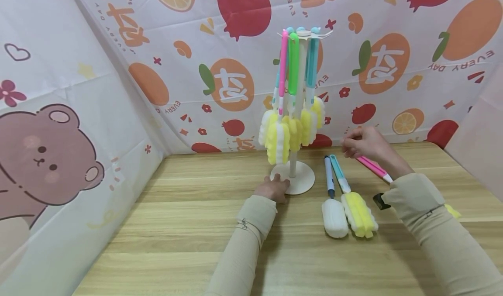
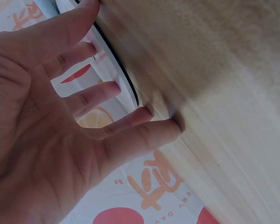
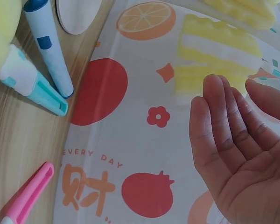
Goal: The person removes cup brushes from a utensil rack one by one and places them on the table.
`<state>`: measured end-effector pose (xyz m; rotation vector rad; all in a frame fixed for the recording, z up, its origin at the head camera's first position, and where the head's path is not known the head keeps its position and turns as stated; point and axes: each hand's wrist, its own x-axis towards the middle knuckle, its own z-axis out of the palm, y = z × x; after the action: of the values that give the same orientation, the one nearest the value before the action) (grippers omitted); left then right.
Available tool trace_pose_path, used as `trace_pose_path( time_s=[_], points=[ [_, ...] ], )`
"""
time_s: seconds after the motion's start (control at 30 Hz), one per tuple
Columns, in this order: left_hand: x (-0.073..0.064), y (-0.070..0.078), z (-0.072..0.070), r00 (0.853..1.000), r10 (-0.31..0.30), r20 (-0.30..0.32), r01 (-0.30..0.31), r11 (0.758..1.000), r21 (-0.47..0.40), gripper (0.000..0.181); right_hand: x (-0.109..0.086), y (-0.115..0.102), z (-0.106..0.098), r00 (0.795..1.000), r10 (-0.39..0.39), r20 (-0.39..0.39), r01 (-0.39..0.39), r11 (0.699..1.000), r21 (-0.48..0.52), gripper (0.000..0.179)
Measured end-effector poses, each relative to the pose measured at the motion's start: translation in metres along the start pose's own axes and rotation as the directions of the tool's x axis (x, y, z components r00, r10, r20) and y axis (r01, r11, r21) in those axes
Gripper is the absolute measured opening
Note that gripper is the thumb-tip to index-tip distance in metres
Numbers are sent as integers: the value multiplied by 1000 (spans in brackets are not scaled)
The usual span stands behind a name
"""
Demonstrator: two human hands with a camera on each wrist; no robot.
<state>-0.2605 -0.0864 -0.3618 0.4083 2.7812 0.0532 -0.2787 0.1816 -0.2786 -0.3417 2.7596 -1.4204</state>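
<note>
My left hand (image 1: 272, 188), fingers spread, touches the near-left rim of a white upright stand with a round base (image 1: 301, 180), probably steadying it — sponge brushes with coloured plastic handles (image 1: 278, 141) hang from its top, heads down. My right hand (image 1: 365, 144) pinches nothing, fingers together, thumb apart, near the far end of a pink-handled brush (image 1: 375, 169). Left of that lie a teal-handled yellow-and-white sponge brush (image 1: 359, 213) and a pale-blue-handled white sponge brush (image 1: 335, 217). My right sleeve (image 1: 416, 200) hides the pink one's head and partly covers an unidentifiable black object (image 1: 381, 201).
</note>
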Motion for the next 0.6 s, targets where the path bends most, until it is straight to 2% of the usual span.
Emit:
trace_pose_path(
  time_s=[0.2,0.6],
  points=[
    [1,0,0,1000,-7,2,7,999,-43,48,2,-5,0,999,-19,-40,20,1000,5,27],
    [2,0,1,1000,-6,5,7,999,-35,49,6,-16,3,993,-30,-111,34,999,29,32]
  ],
)
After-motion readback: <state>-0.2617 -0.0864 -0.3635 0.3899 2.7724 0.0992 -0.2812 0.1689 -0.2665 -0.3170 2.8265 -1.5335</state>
